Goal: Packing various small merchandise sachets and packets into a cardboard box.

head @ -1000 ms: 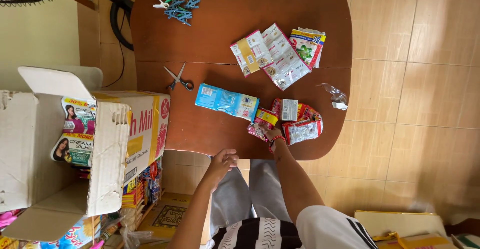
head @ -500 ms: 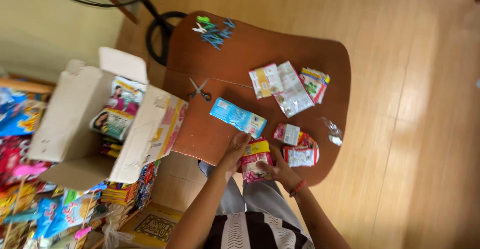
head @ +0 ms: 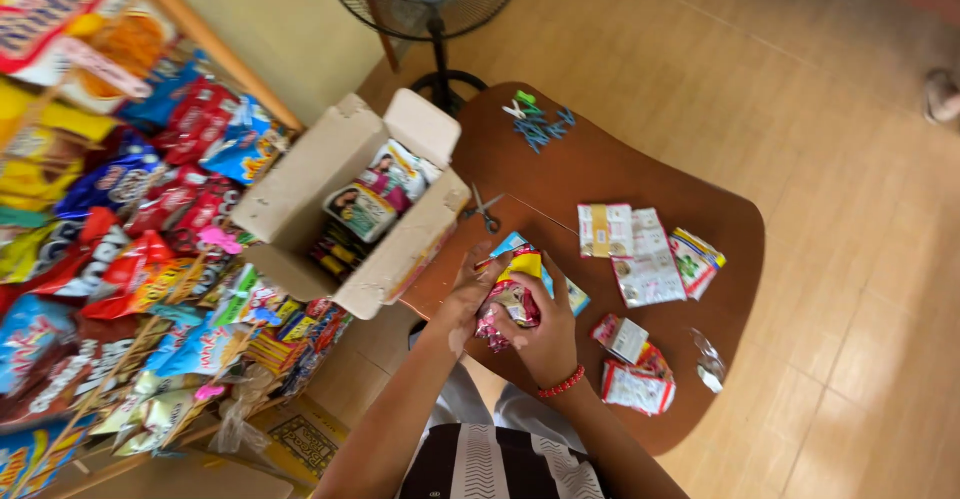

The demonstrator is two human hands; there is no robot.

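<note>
Both of your hands are closed around one bunch of small red and yellow foil sachets (head: 512,299), and you hold it over the near edge of the brown wooden table (head: 600,164). Your left hand (head: 462,304) grips the bunch from its left side, with the fingers wrapped on it. Your right hand (head: 548,337), the one with the red bead bracelet (head: 560,383), closes on it from below and from the right. The bunch is lifted from the table, not lying on it.

As I judge it, the sorting of these sachets is only partly done. This one bunch is gathered in your grip, but more packets lie loose. Just right of your right hand there is a small red and white packet pile (head: 632,367). Further right and up from the grip lie the flat white and yellow sachet strips (head: 632,251). Directly behind the bunch a blue flat packet (head: 560,289) looks out.

The small metal scissors (head: 486,211) lie above your grip, untouched. The open cardboard box (head: 345,209) stands up and left of your left hand and has packets inside. The blue and green plastic clips (head: 535,121) are far above, at the table's far edge.
</note>
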